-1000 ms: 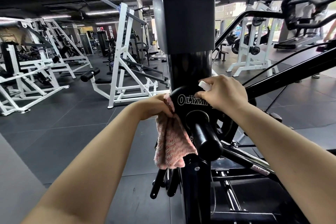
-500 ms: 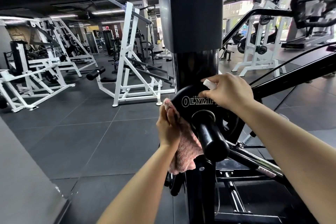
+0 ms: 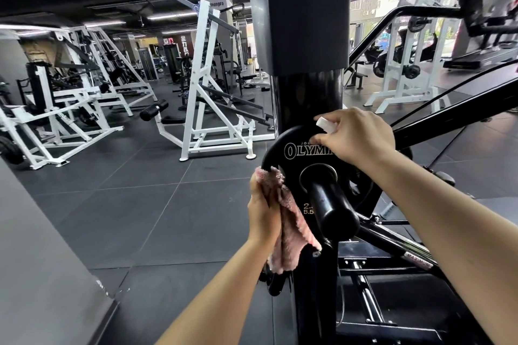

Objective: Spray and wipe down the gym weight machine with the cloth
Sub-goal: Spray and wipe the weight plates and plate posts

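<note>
A black weight machine (image 3: 308,98) stands right in front of me, with a padded block on top and a black "OLYMPIC" weight plate (image 3: 283,148) on a thick peg (image 3: 330,207). My left hand (image 3: 263,204) holds a pink fluffy cloth (image 3: 288,235) against the plate's lower left edge; the cloth hangs down below the hand. My right hand (image 3: 356,137) grips a small spray bottle, of which only the white nozzle (image 3: 325,124) shows, at the plate's upper right.
White gym frames (image 3: 207,87) and benches stand to the left and behind on a dark tiled floor (image 3: 126,204). The machine's black bars (image 3: 448,126) slope up to the right. A grey surface (image 3: 33,260) fills the lower left corner.
My left hand has slid the cloth down from the plate's upper left to its lower left edge. The right hand has stayed at the plate's top with the bottle.
</note>
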Demonstrator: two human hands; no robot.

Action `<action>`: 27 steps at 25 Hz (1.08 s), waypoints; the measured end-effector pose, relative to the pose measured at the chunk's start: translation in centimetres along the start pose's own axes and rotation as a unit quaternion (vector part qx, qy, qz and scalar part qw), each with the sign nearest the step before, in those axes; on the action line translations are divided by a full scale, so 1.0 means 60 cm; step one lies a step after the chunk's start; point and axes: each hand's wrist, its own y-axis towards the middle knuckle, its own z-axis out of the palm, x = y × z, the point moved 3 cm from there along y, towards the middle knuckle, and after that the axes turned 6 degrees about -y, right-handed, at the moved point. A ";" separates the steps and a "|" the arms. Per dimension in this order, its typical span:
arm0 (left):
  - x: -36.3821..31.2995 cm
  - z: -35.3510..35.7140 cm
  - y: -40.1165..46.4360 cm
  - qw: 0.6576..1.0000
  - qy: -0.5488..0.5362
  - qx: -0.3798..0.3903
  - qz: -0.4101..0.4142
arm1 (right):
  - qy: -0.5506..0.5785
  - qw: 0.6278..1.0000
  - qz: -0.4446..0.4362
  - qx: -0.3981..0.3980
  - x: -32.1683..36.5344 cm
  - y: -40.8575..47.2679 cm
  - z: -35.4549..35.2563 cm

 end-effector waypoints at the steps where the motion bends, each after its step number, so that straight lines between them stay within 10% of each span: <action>1: 0.004 -0.007 0.005 1.000 0.009 0.004 -0.006 | 0.002 1.000 0.001 -0.001 0.000 -0.001 0.000; 9: 0.012 -0.014 -0.025 0.993 0.005 -0.112 0.022 | 0.030 0.999 0.015 -0.019 -0.012 -0.003 0.005; 12: -0.021 -0.003 -0.027 0.978 0.037 -0.130 0.159 | 0.029 0.999 0.023 -0.021 -0.018 -0.005 0.004; 22: 0.014 0.000 0.009 0.783 0.358 -0.006 0.508 | 0.024 0.999 0.014 -0.032 -0.021 -0.006 0.005; 27: 0.004 -0.009 -0.011 0.827 0.330 0.051 0.452 | 0.047 0.998 0.025 -0.025 -0.031 -0.009 0.007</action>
